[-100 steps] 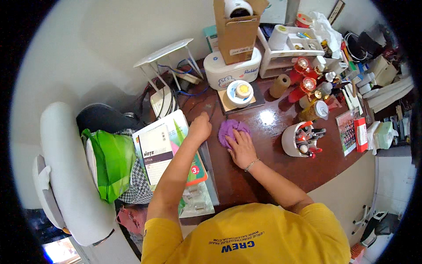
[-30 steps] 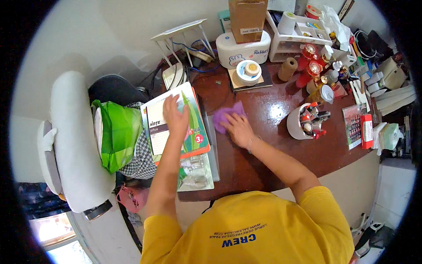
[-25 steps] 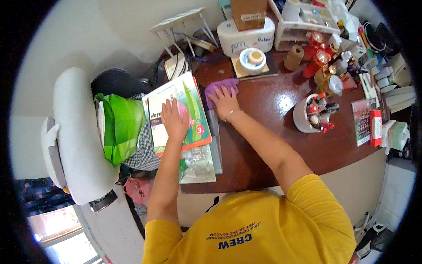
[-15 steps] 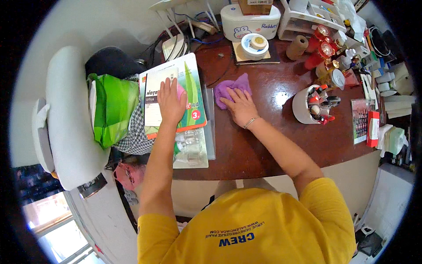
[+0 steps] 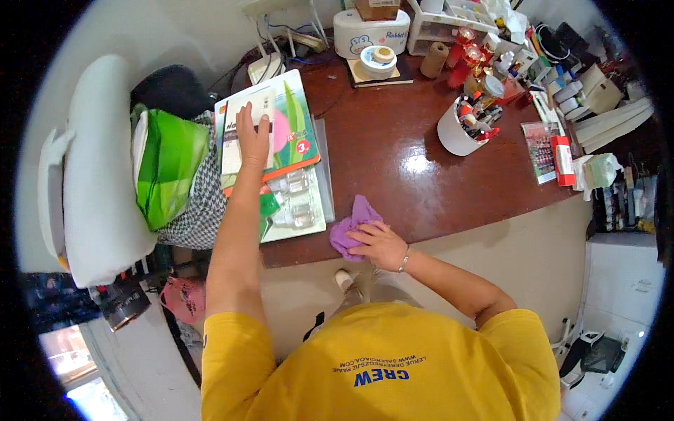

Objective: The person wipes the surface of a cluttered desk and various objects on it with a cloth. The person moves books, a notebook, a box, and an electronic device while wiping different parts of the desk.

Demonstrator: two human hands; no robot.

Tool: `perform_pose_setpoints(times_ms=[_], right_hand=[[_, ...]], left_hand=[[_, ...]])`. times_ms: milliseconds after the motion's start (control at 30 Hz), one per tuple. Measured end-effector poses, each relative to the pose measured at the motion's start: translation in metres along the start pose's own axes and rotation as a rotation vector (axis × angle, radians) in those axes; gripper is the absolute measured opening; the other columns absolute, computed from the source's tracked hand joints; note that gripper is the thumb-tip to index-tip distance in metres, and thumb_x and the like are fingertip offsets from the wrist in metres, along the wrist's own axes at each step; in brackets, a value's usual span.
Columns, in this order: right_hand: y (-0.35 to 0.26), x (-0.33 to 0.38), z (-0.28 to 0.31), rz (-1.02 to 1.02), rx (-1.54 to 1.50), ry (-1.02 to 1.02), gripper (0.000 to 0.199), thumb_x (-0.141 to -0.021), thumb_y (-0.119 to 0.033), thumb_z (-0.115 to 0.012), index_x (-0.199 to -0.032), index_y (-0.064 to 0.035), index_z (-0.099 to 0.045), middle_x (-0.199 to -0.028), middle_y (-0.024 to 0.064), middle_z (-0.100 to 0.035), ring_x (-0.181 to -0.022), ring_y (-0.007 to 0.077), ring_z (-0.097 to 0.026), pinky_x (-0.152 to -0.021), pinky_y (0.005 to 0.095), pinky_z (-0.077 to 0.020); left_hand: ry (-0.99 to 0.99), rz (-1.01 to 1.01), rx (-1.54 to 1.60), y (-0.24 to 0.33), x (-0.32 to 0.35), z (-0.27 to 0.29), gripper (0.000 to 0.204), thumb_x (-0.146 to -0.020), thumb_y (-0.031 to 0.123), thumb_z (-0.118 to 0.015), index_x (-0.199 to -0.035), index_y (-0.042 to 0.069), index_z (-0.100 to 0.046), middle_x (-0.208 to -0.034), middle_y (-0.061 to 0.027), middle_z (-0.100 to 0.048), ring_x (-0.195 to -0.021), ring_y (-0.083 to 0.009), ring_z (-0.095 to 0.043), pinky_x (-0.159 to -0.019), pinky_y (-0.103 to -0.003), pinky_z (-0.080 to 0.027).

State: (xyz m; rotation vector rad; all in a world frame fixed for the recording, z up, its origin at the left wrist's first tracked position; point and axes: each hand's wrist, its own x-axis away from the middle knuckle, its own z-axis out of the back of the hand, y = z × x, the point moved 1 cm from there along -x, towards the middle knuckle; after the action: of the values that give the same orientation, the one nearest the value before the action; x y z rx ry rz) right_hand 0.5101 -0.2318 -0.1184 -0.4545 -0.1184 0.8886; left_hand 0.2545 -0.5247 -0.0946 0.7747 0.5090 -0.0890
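Observation:
My right hand point(image 5: 384, 247) is on a crumpled purple cloth point(image 5: 360, 212) at the desk's front edge, and part of the cloth is hidden beneath the fingers. A thin bracelet circles that wrist. Farther left, my left hand point(image 5: 252, 144) lies on a pale notebook point(image 5: 231, 156) with fingers extended and the thumb apart. Under the notebook is a larger booklet point(image 5: 303, 119) with a green leaf design and an orange lower edge. Below it, a pale sheet or pack point(image 5: 316, 219) carries clear plastic pieces and something green.
The glossy brown desk point(image 5: 393, 168) holds a white pen cup point(image 5: 458, 133) and a round white container point(image 5: 378, 69) on dark flat items. Red bottles point(image 5: 469, 59) and small goods crowd the far right. A green bag point(image 5: 172, 165) and white rounded cushion-like thing point(image 5: 102, 175) stand left.
My right hand and the purple cloth have come toward me, from mid-desk to the front edge. My left hand stays on the notebook, its fingers turned somewhat. The whole view has shifted.

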Motion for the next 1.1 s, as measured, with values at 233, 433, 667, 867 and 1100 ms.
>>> perform_pose_setpoints(times_ms=[233, 433, 667, 867, 1100], right_hand=[[-0.01, 0.017, -0.01, -0.434, 0.153, 0.451, 0.04, -0.067, -0.006, -0.057, -0.106, -0.0156, -0.06, -0.122, 0.014, -0.05, -0.115, 0.0313, -0.044, -0.096, 0.0456, -0.0324], [-0.098, -0.045, -0.071, -0.121, 0.077, 0.218, 0.046, -0.072, -0.01, -0.055, -0.118, -0.0168, -0.055, -0.124, 0.0129, -0.049, -0.116, 0.0313, -0.044, -0.099, 0.0448, -0.0296], [-0.153, -0.182, -0.116, -0.079, -0.051, 0.135, 0.042, -0.075, -0.015, -0.055, -0.118, -0.0167, -0.053, -0.125, 0.0096, -0.047, -0.118, 0.0282, -0.04, -0.097, 0.0424, -0.0314], [-0.12, -0.129, -0.098, -0.091, 0.015, 0.254, 0.039, -0.076, -0.015, -0.055, -0.115, -0.0152, -0.054, -0.118, 0.0118, -0.05, -0.111, 0.0301, -0.046, -0.094, 0.0441, -0.0347], [-0.017, -0.037, -0.018, -0.329, 0.16, 0.43, 0.037, -0.075, -0.011, -0.058, -0.112, -0.0113, -0.057, -0.115, 0.0143, -0.053, -0.099, 0.0331, -0.052, -0.089, 0.0433, -0.0399]], left_hand=[[-0.046, -0.063, 0.009, -0.011, 0.099, 0.106, 0.041, -0.089, 0.02, -0.045, -0.123, -0.004, -0.044, -0.128, -0.0224, -0.043, -0.119, -0.0357, -0.039, -0.102, -0.04, -0.027], [0.005, 0.394, 0.215, -0.048, 0.206, 0.168, 0.042, -0.094, 0.021, -0.038, -0.127, -0.004, -0.042, -0.131, -0.0193, -0.043, -0.121, -0.0289, -0.04, -0.103, -0.035, -0.027], [0.04, 0.476, 0.277, -0.058, 0.28, 0.187, 0.042, -0.095, 0.026, -0.037, -0.124, -0.004, -0.045, -0.127, -0.0166, -0.047, -0.118, -0.0249, -0.042, -0.101, -0.033, -0.029], [0.039, 0.547, 0.218, -0.053, 0.296, 0.199, 0.043, -0.096, 0.03, -0.038, -0.123, -0.003, -0.047, -0.127, -0.0156, -0.048, -0.118, -0.0248, -0.043, -0.101, -0.032, -0.029], [0.106, 0.682, 0.42, -0.086, 0.305, 0.175, 0.046, -0.095, 0.033, -0.039, -0.124, -0.003, -0.046, -0.127, -0.0145, -0.048, -0.117, -0.0231, -0.043, -0.099, -0.032, -0.031]])
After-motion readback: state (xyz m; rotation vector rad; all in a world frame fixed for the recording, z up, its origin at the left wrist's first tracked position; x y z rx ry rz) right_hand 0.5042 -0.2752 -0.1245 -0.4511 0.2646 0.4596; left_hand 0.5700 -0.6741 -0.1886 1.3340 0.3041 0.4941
